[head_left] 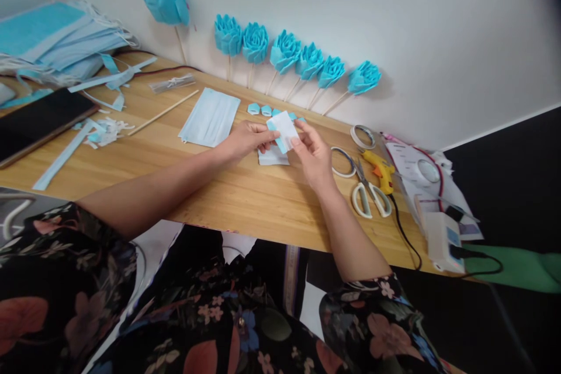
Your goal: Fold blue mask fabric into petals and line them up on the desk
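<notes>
My left hand [250, 139] and my right hand [314, 155] pinch a small piece of mask fabric [286, 128] between them, over the middle of the table. The piece is mostly white, with light blue at its left side. Beneath it, a pale cut piece of mask [272, 157] lies on the wood, partly covered by my hands. Just behind sits a row of small folded blue petals [253, 108], some hidden by the held piece. A whole pleated face mask [210, 116] lies flat to the left of my left hand.
Several blue fabric flowers [285, 51] on sticks lean against the wall. Scissors [370, 193], tape rolls [343, 162] and a yellow glue gun [380, 172] with its cord lie right. A mask stack [56, 35], phone [41, 123], wooden stick [164, 112] and fabric scraps [103, 130] occupy the left.
</notes>
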A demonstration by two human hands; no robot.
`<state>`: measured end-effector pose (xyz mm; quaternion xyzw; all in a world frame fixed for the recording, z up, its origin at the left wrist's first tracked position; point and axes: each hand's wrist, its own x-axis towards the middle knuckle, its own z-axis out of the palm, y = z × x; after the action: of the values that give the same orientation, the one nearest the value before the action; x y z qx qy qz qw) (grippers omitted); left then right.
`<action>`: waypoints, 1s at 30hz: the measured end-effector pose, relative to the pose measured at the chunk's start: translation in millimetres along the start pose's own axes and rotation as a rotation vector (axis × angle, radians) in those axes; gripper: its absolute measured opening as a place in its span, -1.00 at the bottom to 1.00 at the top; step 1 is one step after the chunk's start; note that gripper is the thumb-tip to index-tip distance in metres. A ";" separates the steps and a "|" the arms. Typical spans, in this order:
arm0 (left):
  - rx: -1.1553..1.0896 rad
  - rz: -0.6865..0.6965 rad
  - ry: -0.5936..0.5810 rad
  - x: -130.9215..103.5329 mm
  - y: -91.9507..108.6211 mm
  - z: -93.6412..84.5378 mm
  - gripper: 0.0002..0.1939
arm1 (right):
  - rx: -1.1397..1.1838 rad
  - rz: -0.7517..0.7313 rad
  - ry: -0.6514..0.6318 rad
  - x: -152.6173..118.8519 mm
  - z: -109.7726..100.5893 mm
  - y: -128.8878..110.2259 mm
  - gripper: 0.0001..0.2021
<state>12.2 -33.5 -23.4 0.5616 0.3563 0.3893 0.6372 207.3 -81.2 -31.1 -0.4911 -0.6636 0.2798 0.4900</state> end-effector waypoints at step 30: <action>0.070 -0.031 -0.036 -3.5 1.2 2.4 -0.73 | 0.124 0.105 0.033 0.4 4.6 3.7 -0.75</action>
<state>12.7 -37.5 -21.9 0.5849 0.3668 0.3568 0.6294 204.4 -79.0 -35.8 -0.4984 -0.6104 0.3375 0.5149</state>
